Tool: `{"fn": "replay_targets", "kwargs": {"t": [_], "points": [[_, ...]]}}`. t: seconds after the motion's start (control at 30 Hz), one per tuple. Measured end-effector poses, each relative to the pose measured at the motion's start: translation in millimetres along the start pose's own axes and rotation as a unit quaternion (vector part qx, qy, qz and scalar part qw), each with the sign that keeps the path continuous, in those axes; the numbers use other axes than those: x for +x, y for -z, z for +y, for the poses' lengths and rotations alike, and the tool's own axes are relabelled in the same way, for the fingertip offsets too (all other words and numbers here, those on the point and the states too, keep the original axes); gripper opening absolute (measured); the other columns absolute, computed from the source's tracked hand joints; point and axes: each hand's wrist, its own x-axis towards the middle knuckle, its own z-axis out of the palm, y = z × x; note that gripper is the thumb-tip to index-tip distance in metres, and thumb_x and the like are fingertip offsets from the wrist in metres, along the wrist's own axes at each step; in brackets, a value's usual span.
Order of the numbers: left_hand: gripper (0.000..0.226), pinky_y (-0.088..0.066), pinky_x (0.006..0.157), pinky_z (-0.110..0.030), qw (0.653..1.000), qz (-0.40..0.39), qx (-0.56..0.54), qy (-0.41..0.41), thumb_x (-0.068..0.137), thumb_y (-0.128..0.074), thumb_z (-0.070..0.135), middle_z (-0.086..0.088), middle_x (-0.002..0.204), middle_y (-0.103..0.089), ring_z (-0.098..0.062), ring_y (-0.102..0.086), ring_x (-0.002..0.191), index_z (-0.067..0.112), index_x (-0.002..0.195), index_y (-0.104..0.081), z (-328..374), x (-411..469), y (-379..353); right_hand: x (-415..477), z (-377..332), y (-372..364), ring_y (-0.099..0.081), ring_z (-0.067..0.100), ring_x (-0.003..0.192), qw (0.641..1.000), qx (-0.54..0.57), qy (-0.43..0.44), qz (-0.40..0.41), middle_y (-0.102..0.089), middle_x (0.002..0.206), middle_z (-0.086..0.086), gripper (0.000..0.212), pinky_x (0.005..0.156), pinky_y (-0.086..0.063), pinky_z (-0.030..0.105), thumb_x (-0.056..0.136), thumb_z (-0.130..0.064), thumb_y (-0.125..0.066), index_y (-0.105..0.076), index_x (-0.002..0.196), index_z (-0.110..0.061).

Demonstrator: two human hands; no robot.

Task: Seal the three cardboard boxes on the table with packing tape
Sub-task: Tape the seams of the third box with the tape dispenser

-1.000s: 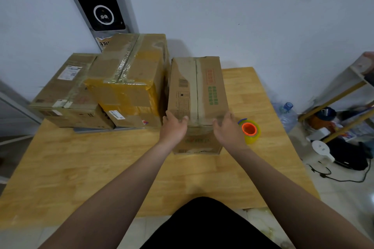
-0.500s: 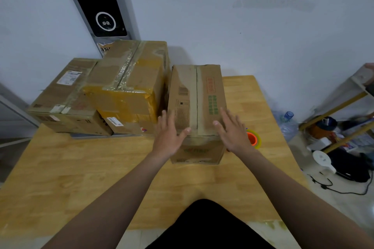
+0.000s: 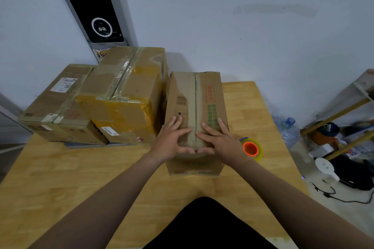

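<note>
A narrow brown cardboard box (image 3: 194, 95) stands on the wooden table (image 3: 60, 178) in front of me, its two top flaps meeting along a centre seam. My left hand (image 3: 172, 139) lies flat on the left flap near the front edge, fingers spread. My right hand (image 3: 220, 139) lies flat on the right flap, thumbs nearly touching at the seam. A larger box (image 3: 125, 95) wrapped in yellowish tape stands to the left, and a flat box (image 3: 54, 105) with a white label lies beyond it. A tape roll (image 3: 251, 148) with an orange core sits right of my right hand.
A tall black and grey device (image 3: 91, 6) leans on the white wall behind the boxes. Right of the table, on the floor, are a water bottle (image 3: 288, 129), a shelf frame (image 3: 344, 111), a white gadget (image 3: 325, 168) and a black cable (image 3: 344, 198).
Both hands moved from the box's front corners up onto its top and inward, now pressing the flaps flat beside the seam. The camera leaned closer.
</note>
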Motion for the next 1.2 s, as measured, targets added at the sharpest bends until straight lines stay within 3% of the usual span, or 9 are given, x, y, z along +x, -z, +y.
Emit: {"fn": "replay_targets", "kwargs": {"t": [0.17,0.33,0.4,0.5,0.63,0.8,0.9,1.07,1.2], "points": [[0.087,-0.011,0.127,-0.053,0.999,-0.040,-0.035,-0.004,0.077,-0.085,0.044,0.011,0.169,-0.013,-0.007,0.002,0.156,0.036,0.152,-0.043,-14.7,-1.7,15.8,-12.5,-1.8,9.9,0.016,0.025,0.154,1.000,0.018,0.016,0.017,-0.003,0.161,-0.029,0.082,0.118,-0.035,0.048,0.077,-0.078,-0.031,-0.024,0.154,-0.050],[0.078,-0.024,0.126,-0.042,0.990,-0.074,-0.119,-0.034,0.074,-0.089,0.025,0.020,0.161,-0.032,0.007,-0.013,0.150,0.034,0.143,-0.054,-44.3,-8.2,29.3,-16.3,16.8,-2.9,0.002,0.020,0.156,0.991,0.091,0.070,0.069,-0.025,0.158,-0.026,0.074,0.123,-0.023,0.038,0.083,-0.072,-0.036,-0.040,0.150,-0.041],[0.075,-0.027,0.125,-0.041,0.985,-0.082,-0.147,-0.041,0.072,-0.090,0.022,0.022,0.157,-0.038,0.008,-0.016,0.149,0.035,0.139,-0.058,-50.4,-9.5,31.8,-18.9,28.7,-8.5,-0.007,0.016,0.156,0.977,0.158,0.101,0.106,-0.039,0.154,-0.020,0.063,0.124,-0.022,0.036,0.088,-0.060,-0.051,-0.052,0.145,-0.032],[0.071,-0.032,0.121,-0.036,0.979,-0.096,-0.172,-0.045,0.071,-0.091,0.015,0.023,0.154,-0.043,0.009,-0.019,0.148,0.033,0.134,-0.062,-52.2,-10.6,38.1,-23.9,43.8,-13.7,-0.024,0.013,0.152,0.949,0.239,0.134,0.160,-0.057,0.142,-0.009,0.048,0.121,-0.032,0.035,0.087,-0.035,-0.071,-0.068,0.130,-0.016],[0.063,-0.043,0.114,-0.031,0.974,-0.121,-0.187,-0.050,0.075,-0.086,0.003,0.020,0.153,-0.045,0.010,-0.023,0.146,0.031,0.128,-0.068,-53.9,-14.8,49.4,-31.4,50.5,-15.3,-0.032,0.004,0.147,0.927,0.297,0.131,0.186,-0.066,0.129,-0.007,0.038,0.114,-0.041,0.030,0.081,-0.021,-0.077,-0.075,0.117,-0.009],[0.057,-0.037,0.117,-0.030,0.968,-0.130,-0.209,-0.052,0.079,-0.083,0.002,0.020,0.154,-0.045,0.009,-0.021,0.147,0.032,0.126,-0.070,-54.3,-17.5,49.7,-40.0,42.8,-15.3,-0.034,-0.004,0.143,0.886,0.438,0.036,0.149,-0.069,0.119,-0.023,0.030,0.113,-0.041,0.024,0.077,-0.012,-0.081,-0.079,0.107,-0.015],[0.050,-0.024,0.125,-0.037,0.982,-0.081,-0.163,-0.042,0.084,-0.083,0.018,0.025,0.152,-0.045,0.010,-0.020,0.148,0.040,0.126,-0.068,-47.6,-23.7,41.1,-42.8,34.0,-10.2,-0.038,-0.005,0.140,0.873,0.464,0.001,0.151,-0.071,0.113,-0.023,0.026,0.112,-0.042,0.024,0.079,-0.007,-0.081,-0.080,0.100,-0.023],[0.039,-0.010,0.128,-0.050,0.997,0.011,-0.009,-0.075,0.101,-0.060,0.033,0.019,0.154,-0.046,-0.005,-0.022,0.152,0.035,0.140,-0.058,-3.6,-39.2,13.0,-32.8,1.7,8.2,-0.049,0.015,0.137,0.928,0.302,-0.012,0.217,-0.068,0.127,-0.007,0.021,0.116,-0.038,0.037,0.091,-0.019,-0.073,-0.078,0.112,-0.021],[0.046,-0.002,0.128,-0.050,0.995,0.023,0.064,-0.074,0.110,-0.037,0.034,0.012,0.163,-0.033,-0.013,-0.012,0.157,0.029,0.156,-0.038,17.0,-43.9,-11.6,-21.1,-47.6,-9.1,-0.027,0.019,0.152,0.983,0.144,0.002,0.112,-0.045,0.155,-0.005,0.042,0.125,-0.017,0.045,0.107,-0.025,-0.042,-0.050,0.148,-0.018]]}}
